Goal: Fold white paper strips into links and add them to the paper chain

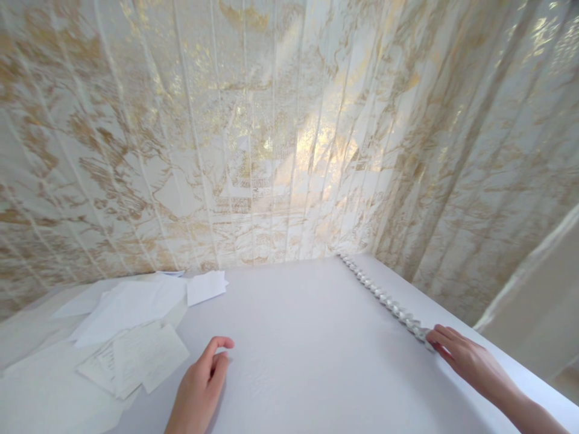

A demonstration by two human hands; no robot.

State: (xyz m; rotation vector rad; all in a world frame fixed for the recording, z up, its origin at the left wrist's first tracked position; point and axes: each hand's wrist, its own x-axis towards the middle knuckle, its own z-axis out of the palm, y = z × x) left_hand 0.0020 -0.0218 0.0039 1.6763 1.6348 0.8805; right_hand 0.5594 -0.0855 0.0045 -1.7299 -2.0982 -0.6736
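Note:
A long row of small overlapping silver-grey pieces (384, 300) runs across the white table, from the far edge by the curtain towards me on the right. They look folded or twisted; their exact kind is unclear. At the near end of the row, my right hand (461, 355) has its thumb and fingers closed on the last piece, partly hiding it. My left hand (204, 383) rests on the table left of centre, holding nothing. Its index finger is bent forward and stands apart from the thumb; the other fingers are mostly out of sight.
Loose white papers (122, 307) lie piled on the left, with several printed or written slips (133, 358) nearer me. A small white paper stack (207, 288) sits beside them. Patterned white-and-gold curtains (271, 150) hang along the far and right sides of the table (298, 349).

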